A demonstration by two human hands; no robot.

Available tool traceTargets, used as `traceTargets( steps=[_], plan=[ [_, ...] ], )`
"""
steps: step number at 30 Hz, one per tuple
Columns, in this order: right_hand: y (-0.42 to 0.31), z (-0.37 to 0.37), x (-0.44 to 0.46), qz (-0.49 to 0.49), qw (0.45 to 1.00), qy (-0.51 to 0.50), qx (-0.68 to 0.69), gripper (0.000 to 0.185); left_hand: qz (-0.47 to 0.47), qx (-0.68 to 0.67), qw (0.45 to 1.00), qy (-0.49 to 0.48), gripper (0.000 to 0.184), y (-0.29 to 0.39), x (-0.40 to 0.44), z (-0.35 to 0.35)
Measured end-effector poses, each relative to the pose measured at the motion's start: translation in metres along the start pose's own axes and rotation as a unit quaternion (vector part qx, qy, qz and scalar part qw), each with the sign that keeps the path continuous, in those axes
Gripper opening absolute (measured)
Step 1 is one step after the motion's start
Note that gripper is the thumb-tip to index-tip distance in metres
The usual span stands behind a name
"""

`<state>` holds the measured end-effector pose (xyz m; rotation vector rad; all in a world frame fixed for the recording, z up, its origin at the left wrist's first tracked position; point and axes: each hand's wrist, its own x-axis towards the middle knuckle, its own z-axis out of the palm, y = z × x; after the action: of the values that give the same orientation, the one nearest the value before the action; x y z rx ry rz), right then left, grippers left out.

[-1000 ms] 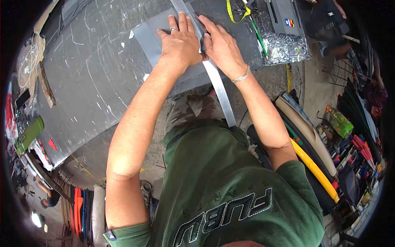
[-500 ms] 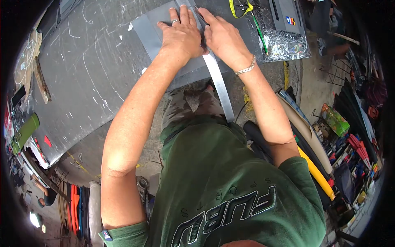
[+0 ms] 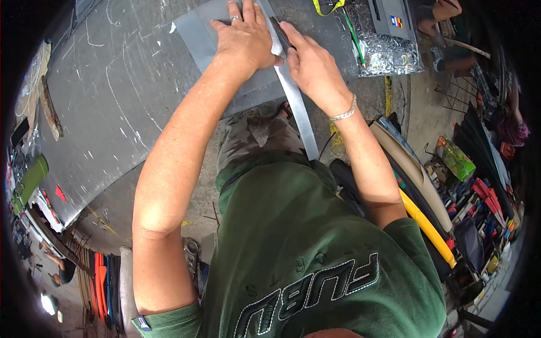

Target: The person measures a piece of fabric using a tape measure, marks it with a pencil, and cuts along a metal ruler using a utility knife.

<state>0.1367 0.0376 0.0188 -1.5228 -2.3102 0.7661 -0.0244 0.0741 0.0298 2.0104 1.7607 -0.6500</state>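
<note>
My left hand (image 3: 245,45) lies with fingers spread on a grey sheet (image 3: 193,40) at the table's near edge. Its thumb presses on a long metal ruler (image 3: 300,115), which crosses the sheet and sticks out over the edge toward my waist. To the right of the ruler, my right hand (image 3: 315,67) is closed around a dark, slim utility knife (image 3: 282,32). The knife lies close along the ruler's right side, pointing away from me; I cannot make out its blade tip.
On the scratched dark table (image 3: 107,96), a green pencil (image 3: 354,38) and a yellow tape measure (image 3: 329,8) lie right of my hands. Rolls of material, including a yellow one (image 3: 428,228), stand at my right. Another person's legs (image 3: 445,34) show at upper right.
My right hand with the knife has shifted right and toward me, opening a gap from my left hand. The left hand still presses the ruler. More of the other person shows at upper right.
</note>
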Motion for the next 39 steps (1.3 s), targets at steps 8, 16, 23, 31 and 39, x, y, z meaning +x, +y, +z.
traceTargets(
  steps=[8, 16, 23, 31, 39],
  plan=[
    [-0.004, -0.007, -0.039, 0.030, 0.999, -0.028, 0.008, 0.058, -0.003, 0.012, 1.000, 0.016, 0.123, 0.000, -0.001, 0.003],
    [-0.006, -0.013, -0.068, 0.071, 0.996, -0.054, 0.024, 0.060, -0.003, 0.005, 1.000, 0.019, 0.126, 0.000, -0.001, 0.001],
    [-0.001, -0.007, -0.081, 0.081, 0.995, -0.044, 0.042, 0.058, -0.006, -0.011, 1.000, 0.024, 0.129, -0.001, -0.002, 0.002],
    [0.042, -0.055, -0.086, 0.145, 0.987, 0.033, 0.064, 0.054, -0.006, -0.012, 1.000, 0.023, 0.130, -0.001, -0.003, 0.002],
    [0.049, -0.106, -0.058, 0.079, 0.992, 0.087, 0.047, 0.035, -0.010, -0.008, 1.000, 0.027, 0.133, 0.001, -0.003, 0.002]
  ],
)
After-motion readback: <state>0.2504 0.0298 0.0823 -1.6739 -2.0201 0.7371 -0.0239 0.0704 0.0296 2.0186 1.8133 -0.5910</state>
